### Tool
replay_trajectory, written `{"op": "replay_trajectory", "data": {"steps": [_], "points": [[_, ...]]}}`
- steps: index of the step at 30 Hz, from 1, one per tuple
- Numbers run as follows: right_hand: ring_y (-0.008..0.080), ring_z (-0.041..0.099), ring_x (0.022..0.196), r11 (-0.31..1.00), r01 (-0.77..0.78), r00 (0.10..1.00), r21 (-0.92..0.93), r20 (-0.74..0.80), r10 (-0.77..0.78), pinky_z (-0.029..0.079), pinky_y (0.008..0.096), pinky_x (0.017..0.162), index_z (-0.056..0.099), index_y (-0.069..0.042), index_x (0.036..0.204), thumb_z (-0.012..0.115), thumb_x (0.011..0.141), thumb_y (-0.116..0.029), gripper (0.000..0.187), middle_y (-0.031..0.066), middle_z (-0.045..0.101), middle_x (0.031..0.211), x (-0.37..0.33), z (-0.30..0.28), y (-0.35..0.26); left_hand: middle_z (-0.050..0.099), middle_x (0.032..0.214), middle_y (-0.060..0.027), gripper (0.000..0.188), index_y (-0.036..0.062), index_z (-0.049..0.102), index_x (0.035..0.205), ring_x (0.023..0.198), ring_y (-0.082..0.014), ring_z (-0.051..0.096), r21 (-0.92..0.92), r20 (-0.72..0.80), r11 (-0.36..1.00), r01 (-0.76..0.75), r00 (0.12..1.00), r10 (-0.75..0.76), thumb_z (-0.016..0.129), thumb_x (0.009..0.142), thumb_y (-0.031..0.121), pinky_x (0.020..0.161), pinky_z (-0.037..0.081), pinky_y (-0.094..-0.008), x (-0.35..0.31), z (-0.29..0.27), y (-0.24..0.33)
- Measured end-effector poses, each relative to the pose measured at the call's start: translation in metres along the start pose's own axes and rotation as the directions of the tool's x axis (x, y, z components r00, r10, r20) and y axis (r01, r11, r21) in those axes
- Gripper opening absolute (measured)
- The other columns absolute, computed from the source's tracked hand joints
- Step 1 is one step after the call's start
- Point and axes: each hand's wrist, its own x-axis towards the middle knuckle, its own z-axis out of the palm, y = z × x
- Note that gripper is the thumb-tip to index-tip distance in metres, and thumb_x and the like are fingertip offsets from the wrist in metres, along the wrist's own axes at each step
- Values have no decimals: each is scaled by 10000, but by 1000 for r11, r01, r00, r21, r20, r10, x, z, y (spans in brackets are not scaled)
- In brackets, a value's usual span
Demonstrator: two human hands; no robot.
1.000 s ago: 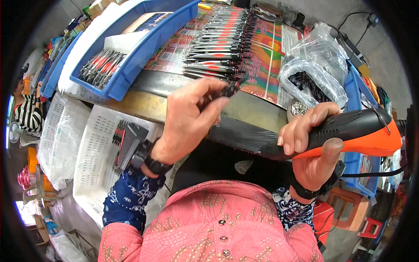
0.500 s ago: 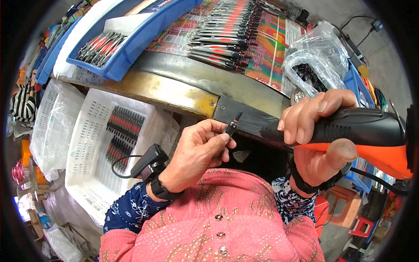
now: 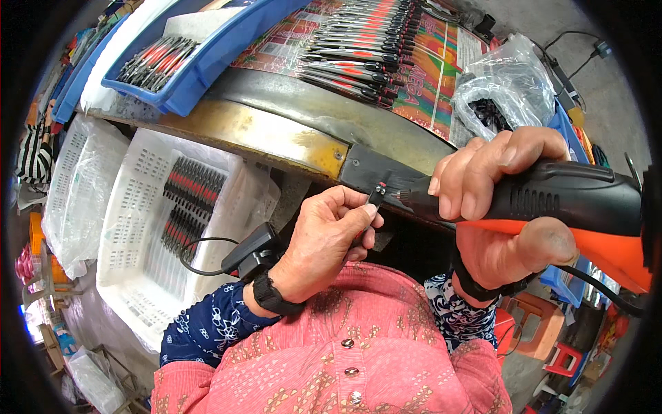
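Observation:
My left hand (image 3: 329, 224) is closed, pinching a small slim black part (image 3: 376, 196) with a red and metal bit at its upper end. Most of that part is hidden by the fingers. My right hand (image 3: 493, 186) wraps round a black and orange power screwdriver (image 3: 565, 200), which lies sideways. Its narrow tip (image 3: 405, 196) points left at the metal end of the black part, close to it; I cannot tell whether they touch. Beyond both hands runs the metal-edged bench rim (image 3: 276, 134).
Long silver and black pieces with red inlays (image 3: 365, 52) lie in a row on printed cardboard. A blue bin (image 3: 196, 90) holds more at left. Below it, a white basket (image 3: 114, 241) contains black and red pieces. A clear plastic bag (image 3: 510, 76) with dark parts sits at right.
My left hand has moved slightly right, bringing the black part nearer the screwdriver's tip. The screwdriver's tip now shows beside the part. My right hand keeps its hold.

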Motion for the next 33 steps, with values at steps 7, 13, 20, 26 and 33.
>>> {"op": "replay_trajectory", "data": {"steps": [7, 13, 20, 26, 33], "points": [[155, 518, 523, 1000, -3, 1000, -4, 5, 3, 450, 306, 555, 418, -45, 971, 645, 720, -626, 672, 32, 501, 643, 4, 4, 2, 611, 808, -60, 120, 28, 520, 963, 591, -72, 514, 41, -34, 999, -10, 999, 11, 571, 893, 112, 464, 384, -183, -1, 4, -1], [151, 512, 514, 1000, -7, 1000, -13, 8, 7, 447, 299, 542, 416, -44, 960, 650, 719, -624, 669, 31, 496, 637, 5, 7, 2, 612, 799, -48, 118, 29, 524, 958, 589, -66, 510, 47, -31, 999, -10, 999, 12, 570, 893, 115, 467, 387, -182, -1, 3, -1], [146, 505, 504, 1000, -7, 1000, -14, 9, 7, 444, 291, 527, 414, -43, 946, 655, 717, -621, 667, 30, 491, 631, 6, 9, 2, 613, 794, -46, 109, 35, 530, 954, 577, -62, 507, 37, -35, 999, -10, 999, 11, 570, 893, 116, 453, 376, -172, 0, 3, -2], [142, 499, 496, 1000, -9, 1000, -14, 11, 9, 441, 285, 514, 412, -42, 935, 659, 715, -619, 664, 30, 487, 625, 6, 11, 3, 613, 795, -49, 108, 32, 528, 954, 575, -61, 507, 33, -36, 999, -14, 999, 15, 568, 893, 111, 443, 369, -172, 0, 3, -3], [138, 493, 486, 1000, -18, 1000, -20, 15, 18, 438, 277, 499, 410, -41, 921, 664, 714, -617, 662, 29, 482, 619, 8, 13, 4, 613, 792, -51, 107, 23, 524, 951, 573, -61, 502, 47, -42, 999, -27, 999, 29, 563, 892, 104, 443, 369, -174, 0, 4, -3]]}}
